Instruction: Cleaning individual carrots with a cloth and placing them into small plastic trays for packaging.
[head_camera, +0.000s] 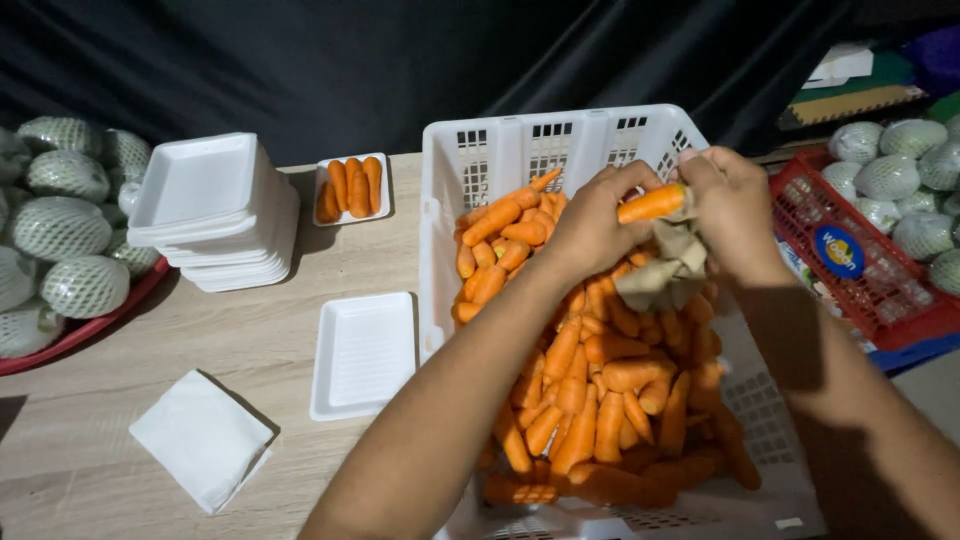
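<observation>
Carrot held over a crate of carrots, seen from the head camera

Head view, looking down. Forearms cut off at the bottom edge; near end of the white slotted crate (520, 140) cut off too, and partly hidden under both arms. Left hand (590, 225) clenched around one end of a single carrot (652, 203), that end hidden inside the fist. Right hand (730, 205) closed on a crumpled brown cloth (665, 265), pressed against the carrot's other end; fingertips hard to make out behind the cloth. Carrot held level, just above the crate's far right corner.

Inside the crate: loose heap of orange carrots (590, 390), deepest along the middle, bare white floor showing at the right. Left of the crate on the pale wooden table (250, 350): empty white foam tray (365, 355), folded white napkin (203, 440), tall stack of white trays (215, 210), and a small tray with carrots (352, 187) lying side by side. Far left, cut off by the frame: netted green fruit (60, 230) piled on a red tray. Far right, also cut off: red basket (860, 270) beside more netted fruit. Background dark cloth, detail lost in shadow.
</observation>
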